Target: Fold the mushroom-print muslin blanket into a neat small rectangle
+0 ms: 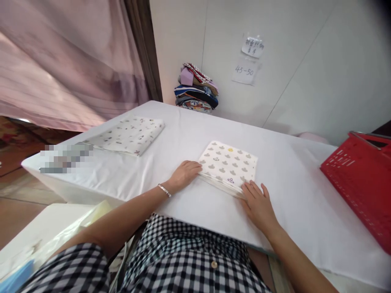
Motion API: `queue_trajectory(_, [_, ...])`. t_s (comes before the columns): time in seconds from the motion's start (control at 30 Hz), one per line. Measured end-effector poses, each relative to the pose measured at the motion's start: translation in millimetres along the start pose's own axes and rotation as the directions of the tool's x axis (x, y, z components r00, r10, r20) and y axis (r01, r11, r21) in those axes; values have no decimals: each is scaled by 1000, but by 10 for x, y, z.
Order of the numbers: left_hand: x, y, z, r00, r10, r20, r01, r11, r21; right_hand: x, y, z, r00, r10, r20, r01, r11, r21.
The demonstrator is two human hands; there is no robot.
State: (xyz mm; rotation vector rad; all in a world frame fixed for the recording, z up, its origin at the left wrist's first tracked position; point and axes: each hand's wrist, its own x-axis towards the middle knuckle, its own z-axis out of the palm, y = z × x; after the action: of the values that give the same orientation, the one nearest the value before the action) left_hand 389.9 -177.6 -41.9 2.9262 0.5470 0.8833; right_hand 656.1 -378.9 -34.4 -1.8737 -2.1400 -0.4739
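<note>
A small folded white cloth with grey and purple prints lies on the white table right in front of me. My left hand, with a thin bracelet on the wrist, rests at the cloth's near left corner, fingers curled onto its edge. At the near right corner my right hand lies flat with fingers stretched out and its fingertips on the cloth's folded edge. Neither hand lifts the cloth.
Another folded patterned cloth lies at the table's far left. A stack of folded colourful clothes sits against the back wall under two paper notes. A red plastic basket stands at the right. A pink curtain hangs left.
</note>
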Motion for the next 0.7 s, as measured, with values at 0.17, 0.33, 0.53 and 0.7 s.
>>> queue_trajectory(0.17, [-129, -117, -89, 992, -125, 3, 125, 988, -89, 269, -244, 78, 994, -105, 14, 104, 994, 41])
queue_trajectory(0.33, [-136, -62, -110, 977, -207, 46, 212, 958, -195, 278, -307, 308, 995, -104, 4, 104, 994, 38])
queue_trajectory(0.53, [-70, 39, -90, 959, -282, -33, 257, 913, -317, 226, -294, 284, 996, -84, -7, 84, 992, 93])
queue_trajectory(0.7, [-15, 25, 11, 959, -282, -34, 261, 921, -288, 390, -297, 161, 999, -42, -25, 47, 969, 241])
